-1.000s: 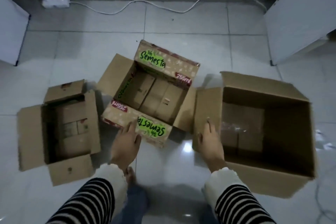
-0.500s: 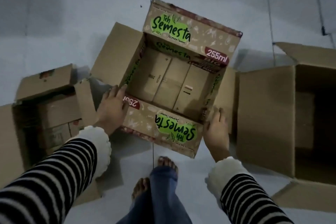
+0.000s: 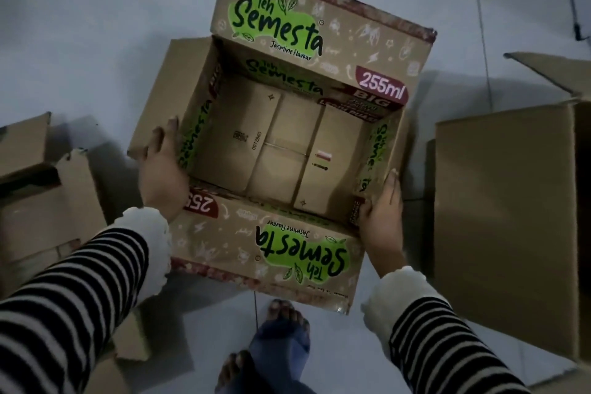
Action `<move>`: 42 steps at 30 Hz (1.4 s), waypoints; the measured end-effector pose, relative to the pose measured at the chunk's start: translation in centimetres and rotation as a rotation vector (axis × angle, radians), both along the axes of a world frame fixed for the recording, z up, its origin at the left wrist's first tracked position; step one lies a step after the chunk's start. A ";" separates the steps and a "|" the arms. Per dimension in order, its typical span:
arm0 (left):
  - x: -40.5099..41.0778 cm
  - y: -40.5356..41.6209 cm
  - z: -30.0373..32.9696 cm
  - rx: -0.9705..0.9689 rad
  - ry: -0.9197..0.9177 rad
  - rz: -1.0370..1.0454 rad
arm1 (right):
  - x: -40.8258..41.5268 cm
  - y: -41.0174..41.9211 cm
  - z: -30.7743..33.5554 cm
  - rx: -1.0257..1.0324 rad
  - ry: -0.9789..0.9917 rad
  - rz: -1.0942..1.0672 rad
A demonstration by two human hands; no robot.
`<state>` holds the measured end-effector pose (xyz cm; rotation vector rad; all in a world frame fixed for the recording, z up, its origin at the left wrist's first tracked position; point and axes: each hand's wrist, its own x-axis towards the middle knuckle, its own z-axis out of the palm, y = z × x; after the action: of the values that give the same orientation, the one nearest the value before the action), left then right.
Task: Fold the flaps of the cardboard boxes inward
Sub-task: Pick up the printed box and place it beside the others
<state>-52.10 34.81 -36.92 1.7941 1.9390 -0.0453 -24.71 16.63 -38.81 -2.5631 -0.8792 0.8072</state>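
An open printed "Teh Semesta" cardboard box (image 3: 278, 150) stands on the floor in the middle, all its flaps spread outward. My left hand (image 3: 163, 169) grips the plain left side flap (image 3: 166, 96) near its crease, fingers over the inner wall. My right hand (image 3: 382, 214) holds the box's near right corner, against the narrow right flap. The printed far flap (image 3: 319, 29) stands up and the printed near flap (image 3: 271, 249) lies toward me.
A small open cardboard box (image 3: 35, 201) sits at the left and a large plain one (image 3: 505, 211) at the right, both close to the middle box. My bare feet (image 3: 281, 313) stand on the grey tiled floor (image 3: 80, 25) just below it.
The view has dropped closer to the middle box. My left hand moved from the near flap to the left side flap, and my right hand left the large box for the middle box's right corner.
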 end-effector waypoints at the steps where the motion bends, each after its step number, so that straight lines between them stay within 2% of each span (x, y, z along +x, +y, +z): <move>1: -0.3 -0.5 0.0 0.000 0.005 0.002 | 0.1 0.0 0.1 -0.001 0.020 0.009; 4: -1.4 -2.7 0.0 -0.006 -0.013 0.023 | 0.3 0.3 0.4 -0.017 0.024 0.067; 9: -4.5 -7.4 0.5 -0.131 0.027 0.088 | -0.8 0.1 1.2 -0.083 0.025 0.173; 12: -5.8 -9.6 0.9 -0.220 0.096 0.113 | -1.6 -0.8 1.5 -0.157 0.072 0.175; 17: -5.8 -11.7 1.4 -0.247 0.185 0.068 | -2.0 -2.5 2.3 -0.210 0.124 0.158; 23: -5.3 -12.1 3.2 -0.340 0.166 0.056 | -1.7 -2.3 4.4 -0.253 0.149 0.210; 30: -5.3 -13.2 11.2 -0.313 -0.049 -0.007 | -3.9 -0.6 11.8 -0.248 0.059 0.406; 37: -12.4 -17.1 24.2 -0.304 -0.165 0.235 | -12.9 1.6 23.3 -0.299 0.063 0.714; 42: -20.5 -18.9 28.7 -0.255 -0.199 0.351 | -21.0 3.1 27.9 -0.190 0.091 0.795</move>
<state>-72.59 15.94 -8.26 1.2324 1.9737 0.0042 -45.73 19.74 -10.92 -2.2623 -1.9100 1.2434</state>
